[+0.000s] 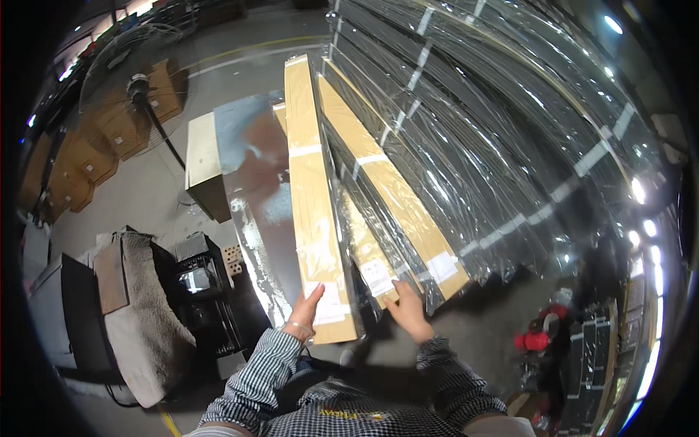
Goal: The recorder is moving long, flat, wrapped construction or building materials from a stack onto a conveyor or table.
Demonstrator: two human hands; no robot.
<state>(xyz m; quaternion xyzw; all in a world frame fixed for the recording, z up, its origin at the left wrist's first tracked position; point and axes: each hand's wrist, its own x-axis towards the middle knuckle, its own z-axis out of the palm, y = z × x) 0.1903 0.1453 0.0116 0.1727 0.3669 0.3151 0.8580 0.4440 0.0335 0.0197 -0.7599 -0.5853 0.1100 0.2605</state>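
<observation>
My left hand (304,313) grips the near end of a long, narrow cardboard package (309,197) in clear film, thumb on top beside its white label; the other fingers are hidden underneath. This package slants away from me over a metal-topped table. My right hand (409,313) is closed at the near corner of a second long package (357,226), next to its white label. The first package partly covers that one. To its right lies a third cardboard package (397,193), also film-wrapped with a label at its near end, apart from my fingers.
Dark, film-wrapped long packages (495,146) are stacked along the right. The metal-topped table (255,138) stands at left of the cardboard packages. Further left are a machine with a small screen (195,280), a cloth-covered seat (142,342), a standing fan (138,87) and cardboard pieces (124,131).
</observation>
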